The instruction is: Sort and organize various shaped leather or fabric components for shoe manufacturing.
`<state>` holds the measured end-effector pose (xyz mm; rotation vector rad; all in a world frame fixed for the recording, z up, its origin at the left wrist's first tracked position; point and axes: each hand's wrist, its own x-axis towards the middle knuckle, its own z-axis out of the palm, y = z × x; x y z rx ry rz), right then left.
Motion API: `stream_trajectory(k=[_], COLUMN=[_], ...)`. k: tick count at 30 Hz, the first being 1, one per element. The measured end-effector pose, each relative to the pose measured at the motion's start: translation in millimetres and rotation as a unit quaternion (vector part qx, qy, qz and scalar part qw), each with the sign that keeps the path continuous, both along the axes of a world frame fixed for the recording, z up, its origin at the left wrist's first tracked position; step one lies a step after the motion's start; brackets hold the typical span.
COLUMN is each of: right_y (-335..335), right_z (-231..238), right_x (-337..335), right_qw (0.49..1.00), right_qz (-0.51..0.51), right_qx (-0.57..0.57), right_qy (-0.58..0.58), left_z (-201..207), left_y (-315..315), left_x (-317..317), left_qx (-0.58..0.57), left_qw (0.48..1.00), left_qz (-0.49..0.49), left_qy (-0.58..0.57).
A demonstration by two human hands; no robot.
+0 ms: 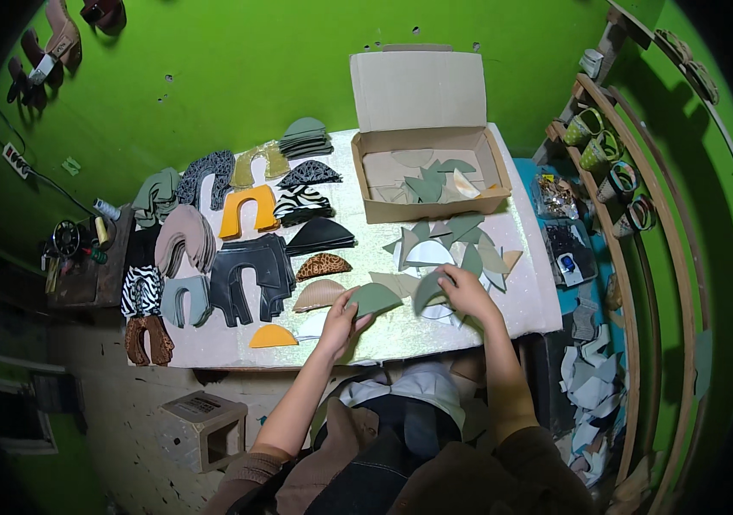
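My left hand (340,324) is closed on a green half-moon piece (377,298), thumb on top, over the front of the table. A second green half-moon piece (427,290) is pinched in my right hand (468,294), a little to the right and tilted. Beyond my right hand lies a loose heap of green, white and tan cut pieces (468,233). Near my left hand are a striped tan half-moon stack (318,295), a yellow half-moon piece (273,336) and a leopard-print half-moon stack (324,265).
An open cardboard box (433,211) with more pieces stands at the back. Arch-shaped stacks, including black ones (231,257) and orange ones (246,210), cover the table's left. A wooden rack (611,163) holds shoes at right. A sewing machine (75,243) stands left, a stool (197,421) below.
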<state>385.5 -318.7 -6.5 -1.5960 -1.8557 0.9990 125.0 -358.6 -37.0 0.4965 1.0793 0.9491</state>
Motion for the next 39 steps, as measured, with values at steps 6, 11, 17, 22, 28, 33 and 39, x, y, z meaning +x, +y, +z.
stream_trajectory(k=[6,11,17,22,28,33,39], right_y=[-4,-15,-27,-31,-33,-33,-16], right_z=[7,7,-25,-30,-16,-10,-39], right_x=[-32,-75,-114,-127,-132,-131,-112], right_qw=[0.973,0.94,0.942,0.959,0.99,0.987,0.961], right_qz=[-0.082,-0.073,-0.071,-0.065,-0.051,-0.039,-0.011], right_qx=[-0.077,-0.153,-0.152,-0.113,-0.074,0.153,-0.134], right_qy=[0.202,0.296,0.291,0.252,0.109,-0.041,0.24], left_z=[2,3,6,-1,-1,2,3], left_y=[0,-1,-7,-11,-16,-16,-14], left_x=[-18,-31,-29,-32,-35,-36,-43], left_qx=[-0.003,0.002,0.0,-0.006,0.017,0.02,0.01], left_qw=[1.0,0.998,0.994,0.989,0.994,0.997,0.997], left_qz=[-0.008,0.004,0.014,0.03,0.017,0.011,0.01], left_qy=[-0.026,-0.063,-0.105,-0.147,-0.11,-0.071,-0.071])
